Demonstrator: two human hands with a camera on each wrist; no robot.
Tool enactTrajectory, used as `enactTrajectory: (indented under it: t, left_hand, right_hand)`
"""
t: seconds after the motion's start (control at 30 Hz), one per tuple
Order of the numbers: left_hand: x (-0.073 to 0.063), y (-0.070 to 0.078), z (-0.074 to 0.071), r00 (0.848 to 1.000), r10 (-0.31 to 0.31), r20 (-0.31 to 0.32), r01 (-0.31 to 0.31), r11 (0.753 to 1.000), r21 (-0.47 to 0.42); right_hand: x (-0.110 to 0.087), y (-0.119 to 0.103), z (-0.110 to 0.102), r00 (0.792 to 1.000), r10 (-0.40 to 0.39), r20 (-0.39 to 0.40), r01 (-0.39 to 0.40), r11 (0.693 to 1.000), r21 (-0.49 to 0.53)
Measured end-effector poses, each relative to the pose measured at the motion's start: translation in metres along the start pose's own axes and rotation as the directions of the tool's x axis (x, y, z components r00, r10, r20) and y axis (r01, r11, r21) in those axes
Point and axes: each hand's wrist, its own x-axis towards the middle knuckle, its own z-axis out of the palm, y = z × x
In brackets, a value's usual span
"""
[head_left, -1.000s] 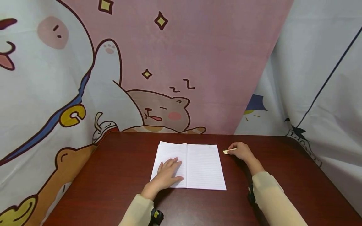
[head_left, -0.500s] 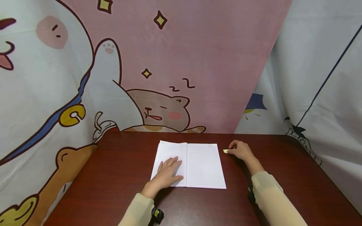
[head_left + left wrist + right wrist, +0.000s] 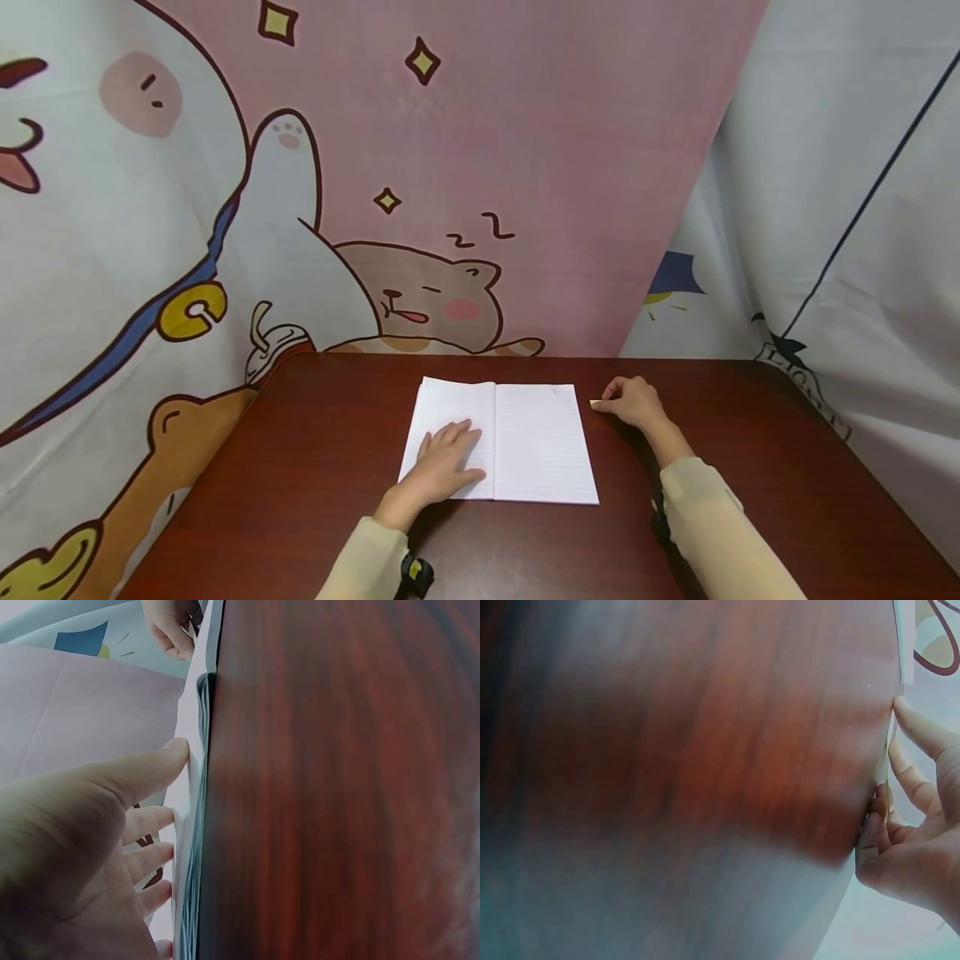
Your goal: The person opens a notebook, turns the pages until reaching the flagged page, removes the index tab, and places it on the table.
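An open notebook [image 3: 543, 442] with lined white pages lies on the brown table. My left hand [image 3: 442, 467] rests on its left page with fingers spread and straight; the left wrist view shows the thumb and fingertips against the paper above the stacked page edges [image 3: 196, 847]. Beyond the notebook's right edge, my right hand [image 3: 633, 402] pinches a small pale-yellow slip of paper [image 3: 595, 403] low over the table. Most of the slip is hidden by the fingers in the head view. From the right wrist it appears edge-on as a thin strip [image 3: 887, 761] beside the fingers.
The brown table [image 3: 322, 467] extends around the notebook on every side. A cartoon-printed cloth [image 3: 570, 167] hangs behind its far edge, and a pale curtain [image 3: 847, 208] hangs along the right. Dark wrist cameras, such as the left one [image 3: 415, 575], sit below the sleeves.
My right hand's fingers have shifted slightly left over the yellow slip, so less of it shows. My left hand has stayed flat on the left page.
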Motion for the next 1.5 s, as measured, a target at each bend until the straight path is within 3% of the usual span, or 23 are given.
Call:
enactTrajectory:
  t: [0.53, 0.83, 1.23, 1.5]
  left_hand:
    - [-0.001, 0.004, -0.003, 1.000, -0.010, 0.001, 0.010, 1.000, 0.016]
    - [-0.001, 0.007, -0.008, 0.999, -0.001, -0.043, 0.002, 1.000, 0.027]
    - [0.015, 0.004, -0.028, 0.997, -0.041, -0.072, 0.047, 0.995, 0.083]
    - [0.018, 0.007, -0.048, 0.994, -0.024, -0.107, 0.032, 0.996, 0.078]
  right_hand:
    - [-0.003, 0.003, -0.004, 1.000, 0.015, 0.004, -0.016, 1.000, 0.017]
    - [-0.011, 0.008, -0.015, 1.000, 0.027, 0.001, -0.027, 1.000, -0.002]
    - [-0.018, 0.022, -0.031, 0.997, 0.067, 0.031, -0.067, 0.998, -0.007]
    - [-0.023, 0.027, -0.041, 0.999, 0.054, 0.006, -0.054, 0.997, 0.059]
